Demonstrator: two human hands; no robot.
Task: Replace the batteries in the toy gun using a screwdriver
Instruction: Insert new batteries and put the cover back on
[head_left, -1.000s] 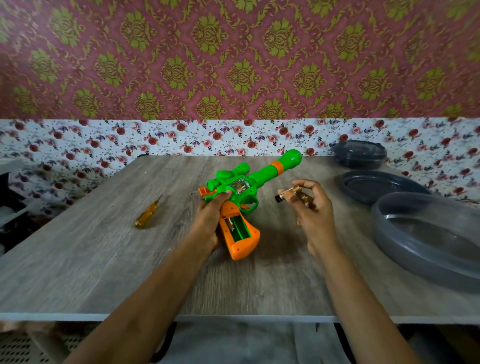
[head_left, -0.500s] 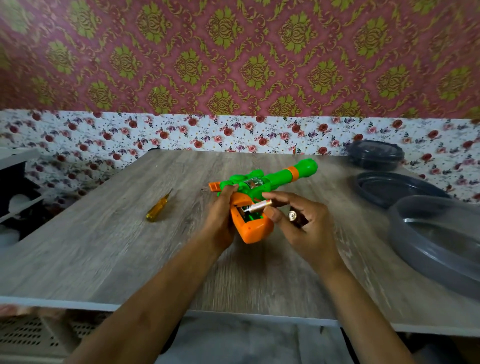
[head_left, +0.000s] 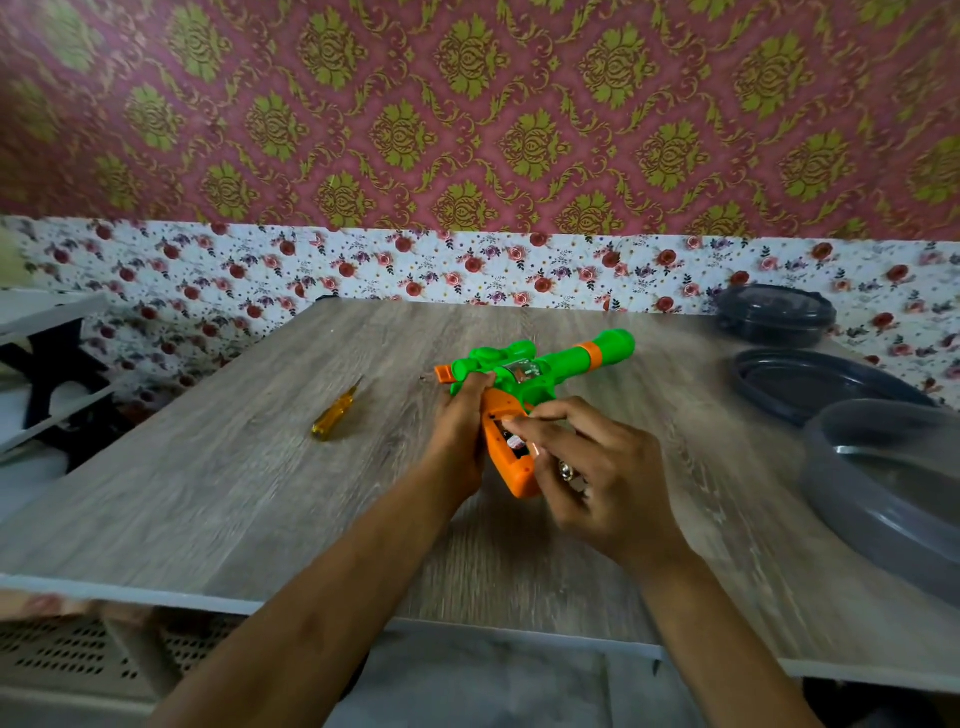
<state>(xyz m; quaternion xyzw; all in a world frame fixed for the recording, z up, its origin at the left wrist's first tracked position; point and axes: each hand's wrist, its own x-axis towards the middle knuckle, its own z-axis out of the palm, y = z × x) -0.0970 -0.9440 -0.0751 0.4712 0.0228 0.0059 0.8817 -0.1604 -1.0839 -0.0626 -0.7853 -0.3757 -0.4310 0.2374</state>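
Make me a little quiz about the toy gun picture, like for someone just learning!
1. True or false: the screwdriver is in one of the hands.
2. Which hand steadies the toy gun? A) left hand B) right hand
3. Fill in: the right hand's fingers are at the open compartment in the gun's orange ____.

Key:
1. False. It lies on the table, left of the gun, apart from both hands.
2. A. The left hand grips the gun's body.
3. Handle. The right hand also keeps a spare battery tucked in it.
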